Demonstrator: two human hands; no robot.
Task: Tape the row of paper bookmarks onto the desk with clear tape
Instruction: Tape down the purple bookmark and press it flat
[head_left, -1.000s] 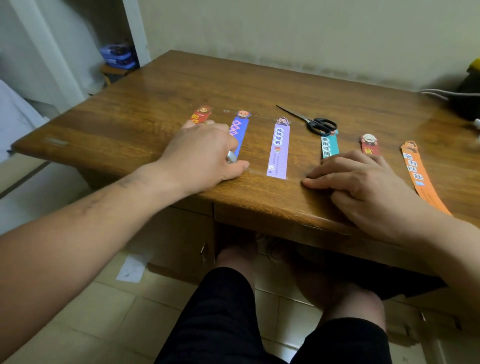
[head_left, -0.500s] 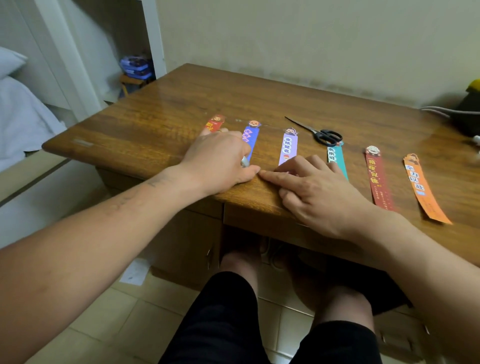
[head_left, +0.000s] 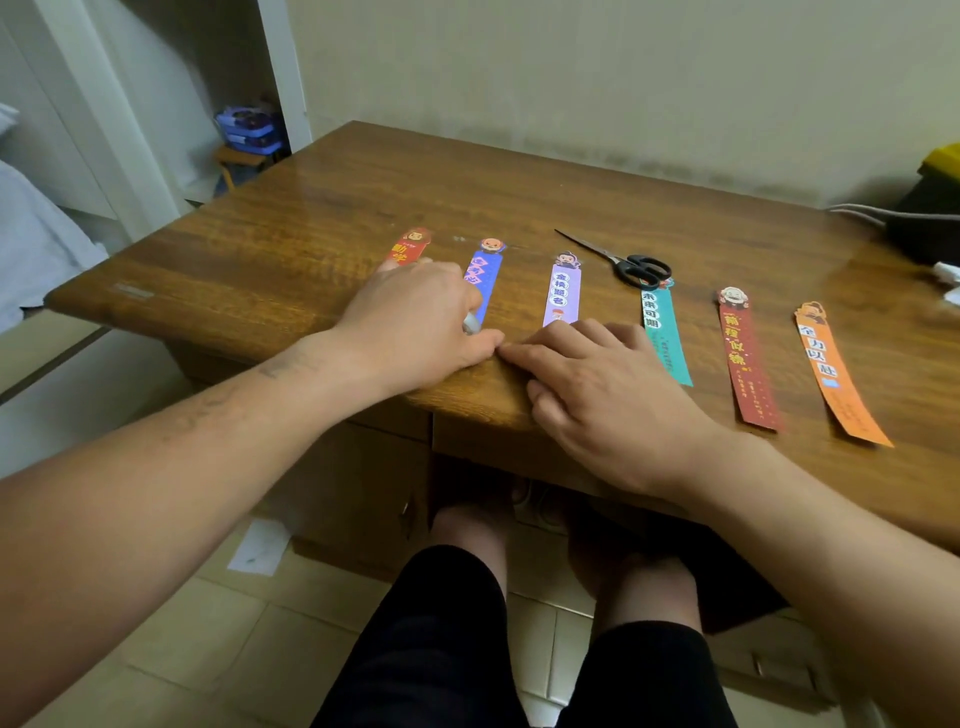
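**At the front edge, mid-row**

Near the front edge of the desk (head_left: 311, 218) I see the left hand (head_left: 415, 322) knuckles-up. Its fingers are bent over a small pale thing (head_left: 470, 323) that peeks out beside the thumb; whether it grips that I cannot tell. The right hand (head_left: 597, 384) lies flat with fingers straight, its forefinger tip touching the left thumb tip.

Six paper bookmarks run in a row, each a long strip with a cartoon head on top and printed characters below. The left hand covers the lower ends of the red bookmark (head_left: 410, 247) and blue bookmark (head_left: 485, 280). The right hand covers the foot of the purple bookmark (head_left: 563, 291). The teal bookmark (head_left: 665, 332) lies just beside the right fingers. The maroon bookmark (head_left: 745, 358) and orange bookmark (head_left: 831, 369) lie farther right, their feet close to the front edge.

Scissors (head_left: 641, 270) touch the teal bookmark's top. Behind the row I have bare wood back to the wall (head_left: 571, 78). A dark box (head_left: 935, 208) with a cable (head_left: 857, 213) sits at the far right corner.
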